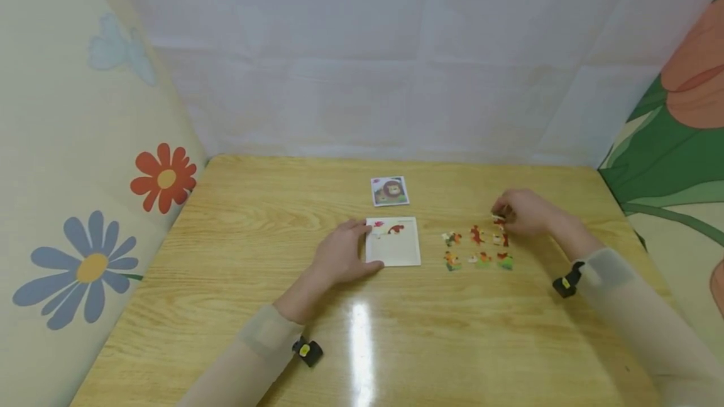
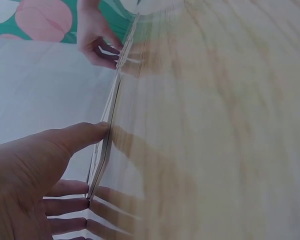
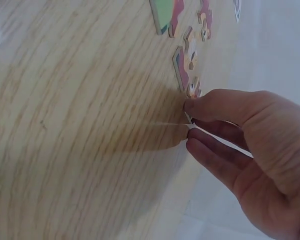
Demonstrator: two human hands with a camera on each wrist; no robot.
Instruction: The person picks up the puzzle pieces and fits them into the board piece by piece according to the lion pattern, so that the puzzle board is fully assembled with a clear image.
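A white square puzzle tray (image 1: 403,252) lies on the table with a few picture pieces (image 1: 396,229) along its upper part. My left hand (image 1: 341,253) rests at the tray's left side, its fairly straight fingers near the upper left corner and its thumb (image 2: 92,134) touching the lower edge. To the right, my right hand (image 1: 527,212) pinches a small puzzle piece (image 3: 189,119) between thumb and fingertips, low over the table. The fingers partly hide this piece. Close by lie several loose pieces, among them a red one (image 1: 477,235) and a green-edged one (image 1: 505,261).
A small picture card (image 1: 389,191) showing a lion lies behind the tray. The wooden table (image 1: 271,206) ends at a white cloth backdrop (image 1: 351,80). Flower-patterned panels (image 1: 68,162) stand at both sides.
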